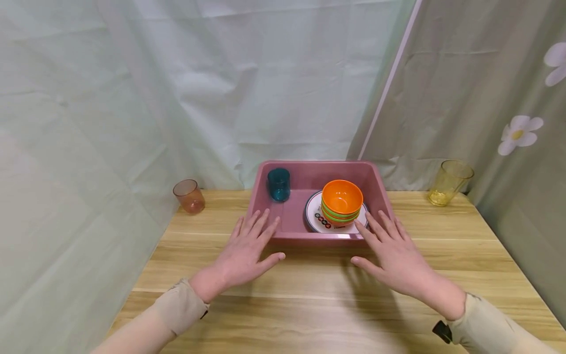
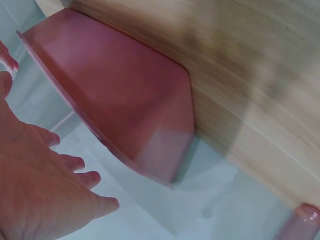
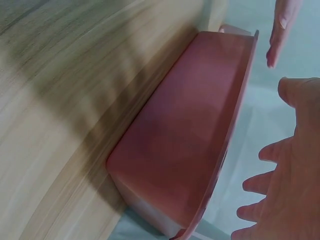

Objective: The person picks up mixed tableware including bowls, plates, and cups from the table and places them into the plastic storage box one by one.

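A pink plastic basin (image 1: pixel 316 236) stands at the back of the wooden table. Inside it, a teal cup (image 1: pixel 279 185) is at the left, and a stack of bowls, orange on top (image 1: pixel 342 196) with green below, sits on white plates (image 1: pixel 315 223) with a dark rim. My left hand (image 1: pixel 245 253) is held palm down before the basin's front left corner, fingers spread and holding nothing. Likewise my right hand (image 1: pixel 395 253) hovers at the front right corner with fingers spread. Both wrist views show the hands above the rim level, apart from the basin wall (image 2: pixel 125 85).
A pinkish clear cup (image 1: pixel 189 196) stands on the table left of the basin. Toward the right back corner is a yellow clear glass (image 1: pixel 449 183). Pale curtains (image 1: pixel 274 88) hang behind and on both sides of the wooden table (image 1: pixel 300 305).
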Demonstrator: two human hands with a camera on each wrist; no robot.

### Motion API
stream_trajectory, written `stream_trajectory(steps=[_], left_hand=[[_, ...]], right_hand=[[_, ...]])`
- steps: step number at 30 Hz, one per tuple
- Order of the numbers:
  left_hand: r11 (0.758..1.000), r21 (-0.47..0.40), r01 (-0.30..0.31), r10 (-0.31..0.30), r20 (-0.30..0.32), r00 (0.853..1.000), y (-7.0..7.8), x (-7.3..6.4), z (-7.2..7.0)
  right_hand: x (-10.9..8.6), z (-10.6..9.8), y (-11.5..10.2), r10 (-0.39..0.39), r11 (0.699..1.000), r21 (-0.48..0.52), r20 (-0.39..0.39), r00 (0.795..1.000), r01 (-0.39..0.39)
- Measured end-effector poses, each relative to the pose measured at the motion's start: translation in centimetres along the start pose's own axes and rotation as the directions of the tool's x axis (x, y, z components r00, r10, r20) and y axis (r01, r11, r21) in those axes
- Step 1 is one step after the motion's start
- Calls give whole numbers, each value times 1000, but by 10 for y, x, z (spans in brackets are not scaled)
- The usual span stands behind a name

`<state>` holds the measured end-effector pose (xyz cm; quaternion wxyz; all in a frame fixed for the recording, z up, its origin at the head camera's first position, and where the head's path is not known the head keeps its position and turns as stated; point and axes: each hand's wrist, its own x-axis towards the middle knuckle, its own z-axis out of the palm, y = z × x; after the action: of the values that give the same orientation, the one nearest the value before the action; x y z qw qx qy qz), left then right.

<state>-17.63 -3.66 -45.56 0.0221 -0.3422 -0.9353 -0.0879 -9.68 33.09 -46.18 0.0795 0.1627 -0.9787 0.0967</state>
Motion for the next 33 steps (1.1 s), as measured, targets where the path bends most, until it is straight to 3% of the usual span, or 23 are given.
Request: stream_trajectory(steps=[10,20,24,33], left_hand=[[998,1,58,-58,-20,998,-22,0,-9],[984,61,165,-165,-13,986,-60,1,-19],[974,88,210,-210,-14,978,-78,-1,-20],[944,86,320,-325,52,944,-111,-9,-18]], right_hand=[[14,1,-14,-61,998,-23,23,998,62],[39,5,-42,-132,991,8,24,991,132],[50,8,-55,-179,984,13,27,983,179],[76,20,-83,-273,962,-8,28,962,273]])
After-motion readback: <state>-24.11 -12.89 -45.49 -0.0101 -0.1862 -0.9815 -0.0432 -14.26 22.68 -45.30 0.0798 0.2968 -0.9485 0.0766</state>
